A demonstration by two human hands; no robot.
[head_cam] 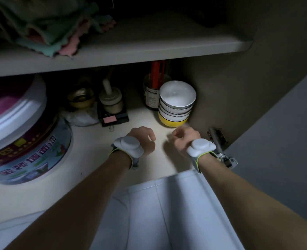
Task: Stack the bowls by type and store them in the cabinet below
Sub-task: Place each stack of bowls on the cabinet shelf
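Two bare hands reach into the lower compartment of a dim cabinet (212, 83), seen from the head camera looking down past the person's light trousers (167, 213). The left hand (142, 139) hovers over the pale cabinet floor (95, 150) with its fingers loosely curled and holding nothing. The right hand (184, 139) is close beside it, slightly blurred, fingers also curled inward and gripping nothing. Each wrist carries a white rounded device on a strap.

Just beyond the hands, at the right rear of the compartment and near the side wall, stands the stack of bowls (176, 103): several white bowls nested upright in one another, resting in a yellow bowl (172, 121) at the bottom. Neither hand touches the stack.

Behind the stack is a dark bottle (150, 94) with a label. Further left sit a small cream jar (111, 101) on a dark box, a brass-coloured cup (81, 98), and a large round tub (28, 141) with printed characters and a white lid. On the shelf (113, 56) above lies a pile of folded cloths (49, 29). A metal door hinge (219, 141) shows at the right.
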